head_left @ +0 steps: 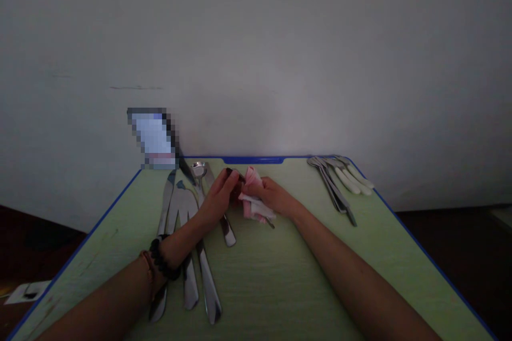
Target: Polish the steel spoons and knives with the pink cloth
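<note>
My left hand (221, 192) is closed around one end of a slim metal utensil (271, 225); its dark end shows by my fingers, and its kind I cannot make out. Pressed round the utensil's middle is a pink and white cloth (252, 210), pinched in my right hand (267, 192). Under and beside my left forearm lie several large metal serving utensils, among them a broad cake server (184, 200), a long knife (163, 213) and a scoop (199, 170). Another metal handle (229, 237) points toward me just below my left hand.
At the table's right back lie a stack of metal spoons (330, 189) and several white-handled utensils (352, 178). A blurred-out phone-like screen (154, 138) leans at the back left. The green table (272, 287) has a blue rim and meets a grey wall (256, 64).
</note>
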`<state>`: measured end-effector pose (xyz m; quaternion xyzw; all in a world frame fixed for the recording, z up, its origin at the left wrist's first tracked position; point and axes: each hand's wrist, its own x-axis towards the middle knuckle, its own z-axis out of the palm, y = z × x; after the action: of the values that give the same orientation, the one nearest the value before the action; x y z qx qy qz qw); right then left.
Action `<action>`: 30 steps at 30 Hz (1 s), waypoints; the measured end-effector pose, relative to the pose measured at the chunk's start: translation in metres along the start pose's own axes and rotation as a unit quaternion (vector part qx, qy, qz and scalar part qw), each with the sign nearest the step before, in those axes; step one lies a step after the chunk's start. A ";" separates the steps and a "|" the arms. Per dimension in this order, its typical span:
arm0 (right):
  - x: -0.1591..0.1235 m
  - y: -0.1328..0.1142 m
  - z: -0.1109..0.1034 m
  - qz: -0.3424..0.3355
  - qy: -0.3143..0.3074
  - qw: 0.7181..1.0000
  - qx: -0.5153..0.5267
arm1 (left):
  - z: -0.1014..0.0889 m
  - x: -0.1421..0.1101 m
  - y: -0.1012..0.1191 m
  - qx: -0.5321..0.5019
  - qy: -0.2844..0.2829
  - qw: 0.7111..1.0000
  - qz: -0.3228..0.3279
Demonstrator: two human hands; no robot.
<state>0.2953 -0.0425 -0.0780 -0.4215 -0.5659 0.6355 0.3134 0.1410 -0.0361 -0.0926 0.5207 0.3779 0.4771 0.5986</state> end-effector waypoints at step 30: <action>0.001 0.001 0.000 -0.032 0.022 0.995 -0.087 | 0.007 -0.001 0.013 0.088 0.010 0.996 -0.011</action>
<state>0.2946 -0.0420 -0.0793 -0.4427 -0.6248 0.5642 0.3085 0.1446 -0.0392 -0.0791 0.5627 0.4303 0.4407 0.5513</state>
